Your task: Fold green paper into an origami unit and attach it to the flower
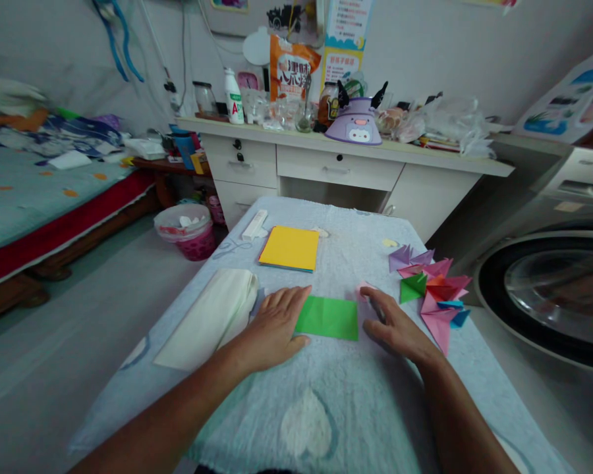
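Observation:
A green sheet of paper [327, 318], folded into a rectangle, lies flat on the cloth-covered table. My left hand [278, 324] rests palm down over its left end, fingers stretched out and thumb apart. Just off the right end is my right hand [393, 322], its thumb and forefinger apart with a gap between them; its other fingers are partly hidden. A bit of pink [364, 289] shows by that forefinger, too small to name. Folded paper pieces [437, 289] in pink, purple, green, red and blue lie in a heap to the right.
Beyond my left hand sits a stack of square paper [290, 247], yellow on top. A white remote-like object [255, 224] lies at the far left, and a folded white cloth or paper bundle [211, 319] nearer. A washing machine [548, 289] stands right, a pink bin [195, 237] left.

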Available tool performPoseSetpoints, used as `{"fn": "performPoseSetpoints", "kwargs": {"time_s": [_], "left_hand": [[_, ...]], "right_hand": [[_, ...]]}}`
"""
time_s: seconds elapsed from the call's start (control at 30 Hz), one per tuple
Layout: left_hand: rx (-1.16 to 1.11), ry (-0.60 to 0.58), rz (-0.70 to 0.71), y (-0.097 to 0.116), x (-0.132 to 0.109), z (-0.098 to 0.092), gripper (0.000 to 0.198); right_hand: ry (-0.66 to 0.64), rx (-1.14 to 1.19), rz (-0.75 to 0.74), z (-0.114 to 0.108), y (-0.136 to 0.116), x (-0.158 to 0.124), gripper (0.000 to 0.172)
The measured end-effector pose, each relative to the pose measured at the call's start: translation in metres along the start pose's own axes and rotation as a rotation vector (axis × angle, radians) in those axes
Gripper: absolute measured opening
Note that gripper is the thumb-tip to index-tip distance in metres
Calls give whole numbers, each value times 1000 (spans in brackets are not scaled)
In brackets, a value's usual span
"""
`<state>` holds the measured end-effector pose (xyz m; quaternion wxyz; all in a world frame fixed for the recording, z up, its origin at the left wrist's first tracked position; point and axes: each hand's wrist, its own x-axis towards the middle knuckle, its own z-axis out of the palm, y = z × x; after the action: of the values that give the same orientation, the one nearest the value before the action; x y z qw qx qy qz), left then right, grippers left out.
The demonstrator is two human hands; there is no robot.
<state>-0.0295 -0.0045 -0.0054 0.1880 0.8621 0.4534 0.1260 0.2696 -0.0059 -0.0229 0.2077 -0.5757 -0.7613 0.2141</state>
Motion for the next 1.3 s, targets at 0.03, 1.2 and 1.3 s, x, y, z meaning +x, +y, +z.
{"fn": "performPoseSetpoints", "kwargs": {"time_s": [0.03,1.2,1.3], "left_hand": [[14,1,8,0,4,0,83],[-279,433,171,-8,18,5,33],[-299,440,176,-6,17,4,32]], "right_hand": [[30,18,-12,2,-2,1,60],[234,21,-185,16,-31,5,32],[257,-54,-183,21,-31,6,31]]}}
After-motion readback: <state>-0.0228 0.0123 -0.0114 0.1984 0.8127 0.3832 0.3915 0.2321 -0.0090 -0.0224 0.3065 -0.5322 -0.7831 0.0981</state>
